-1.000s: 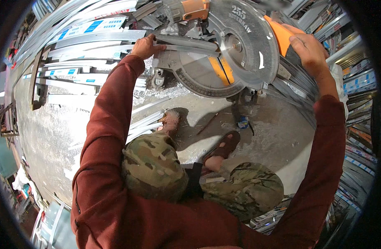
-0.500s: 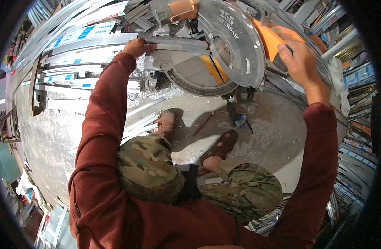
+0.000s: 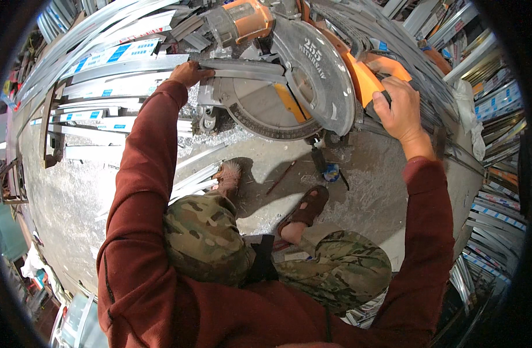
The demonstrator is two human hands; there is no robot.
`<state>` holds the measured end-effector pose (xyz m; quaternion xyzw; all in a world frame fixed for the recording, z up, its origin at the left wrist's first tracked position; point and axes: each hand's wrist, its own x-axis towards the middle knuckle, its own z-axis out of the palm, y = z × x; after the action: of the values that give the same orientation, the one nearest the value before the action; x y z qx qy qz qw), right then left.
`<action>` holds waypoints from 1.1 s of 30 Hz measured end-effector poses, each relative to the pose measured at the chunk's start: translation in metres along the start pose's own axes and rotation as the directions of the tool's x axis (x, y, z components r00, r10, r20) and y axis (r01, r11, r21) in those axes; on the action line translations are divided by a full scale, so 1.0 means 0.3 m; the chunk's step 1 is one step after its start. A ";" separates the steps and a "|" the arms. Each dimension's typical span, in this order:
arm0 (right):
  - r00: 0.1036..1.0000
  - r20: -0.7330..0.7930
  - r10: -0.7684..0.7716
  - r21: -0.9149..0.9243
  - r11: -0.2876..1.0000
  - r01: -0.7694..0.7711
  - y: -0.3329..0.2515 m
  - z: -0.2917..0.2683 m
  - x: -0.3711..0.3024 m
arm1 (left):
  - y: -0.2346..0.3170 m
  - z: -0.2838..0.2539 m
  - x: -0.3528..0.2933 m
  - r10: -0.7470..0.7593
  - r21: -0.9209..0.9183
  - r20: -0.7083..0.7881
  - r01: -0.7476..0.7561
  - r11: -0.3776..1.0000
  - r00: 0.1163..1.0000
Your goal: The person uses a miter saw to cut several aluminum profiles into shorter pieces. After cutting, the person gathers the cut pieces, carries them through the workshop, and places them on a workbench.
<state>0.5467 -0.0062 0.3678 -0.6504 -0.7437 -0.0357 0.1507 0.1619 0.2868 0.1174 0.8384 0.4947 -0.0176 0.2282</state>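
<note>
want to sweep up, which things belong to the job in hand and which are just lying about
In use:
- metal strip, left hand on it
- saw, right hand at its orange handle

Seemingly lying about:
- blue-and-white strips
- thin stick on the floor

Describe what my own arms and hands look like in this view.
Your arms wear long, brownish-red fabric sleeves, the left sleeve and right sleeve each ending in a matching cuff near the wrist. A thin dark line, perhaps a zip or seam, marks the upper left sleeve. Your left hand and right hand are bare; no gloves show.
</note>
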 end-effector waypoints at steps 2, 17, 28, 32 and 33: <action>1.000 0.017 0.020 -0.009 1.000 -0.020 -0.004 0.003 -0.017 | -0.007 0.005 0.003 0.006 -0.026 0.010 -0.005 1.000 1.000; 0.998 -0.055 -0.025 0.018 0.999 0.026 0.020 0.059 -0.070 | 0.011 -0.006 -0.007 -0.029 -0.033 0.029 0.030 0.999 0.999; 0.999 -0.029 -0.021 0.007 1.000 0.021 0.014 0.059 -0.077 | -0.045 0.046 0.033 -0.016 -0.012 -0.005 0.016 1.000 1.000; 0.999 -0.031 -0.016 0.009 1.000 0.017 0.020 0.065 -0.087 | -0.035 0.041 0.025 -0.034 -0.074 0.009 0.035 0.997 0.999; 0.999 -0.036 -0.013 0.009 1.000 0.013 0.021 0.069 -0.091 | -0.022 0.036 0.020 -0.043 -0.079 0.014 0.044 0.996 0.999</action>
<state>0.5520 -0.0261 0.3399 -0.6440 -0.7452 -0.0451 0.1669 0.1614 0.2901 0.1038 0.8176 0.5117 -0.0079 0.2639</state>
